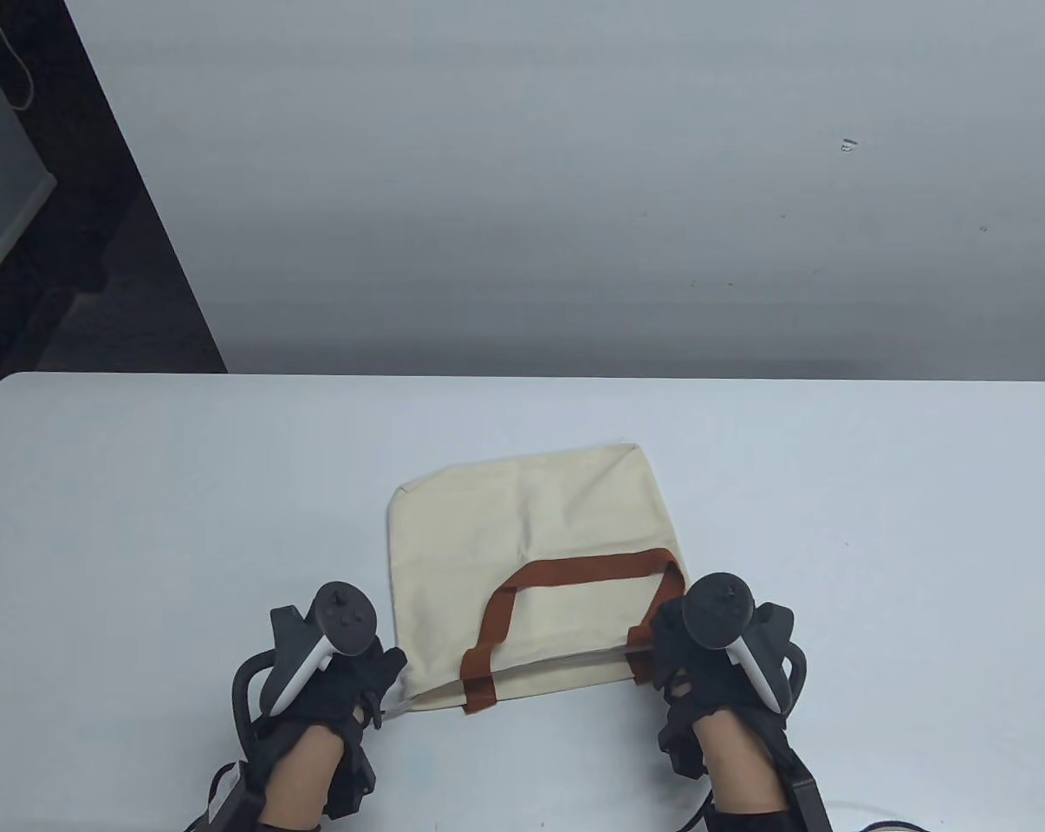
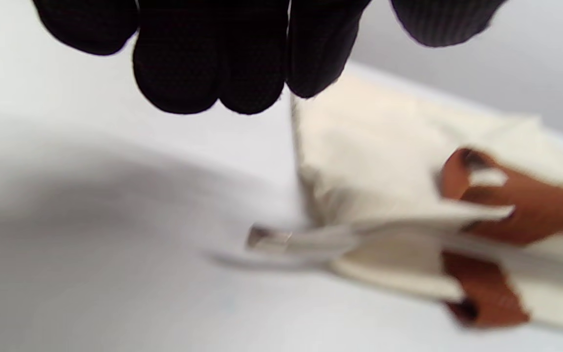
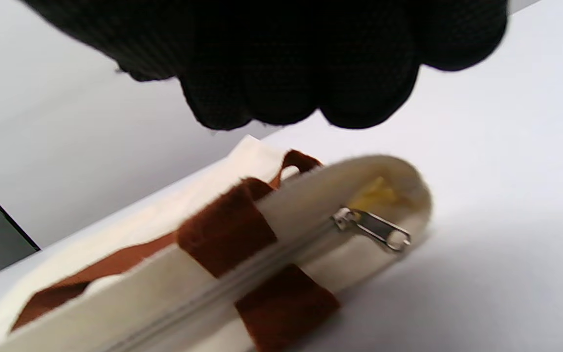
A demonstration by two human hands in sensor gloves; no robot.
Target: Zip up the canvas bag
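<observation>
A cream canvas bag [image 1: 522,546] with brown handles [image 1: 574,572] lies flat on the white table [image 1: 141,520], its zipper edge towards me. My left hand [image 1: 375,676] is at the bag's near-left corner; in the left wrist view its fingers [image 2: 213,73] hang just above that corner, thumb apart, holding nothing. The zipper's tail end [image 2: 271,239] lies on the table there. My right hand [image 1: 661,646] is at the near-right corner. In the right wrist view its fingers [image 3: 311,88] hover above the metal zipper pull [image 3: 372,227], which lies free at the bag's right end. The zipper line [image 3: 242,283] left of it looks closed.
The table's far edge [image 1: 522,377] runs behind the bag, with a grey wall beyond. Bare tabletop lies on both sides of the bag. A dark gap with floor shows at far left [image 1: 55,260]. Cables trail from my wrists at the bottom edge.
</observation>
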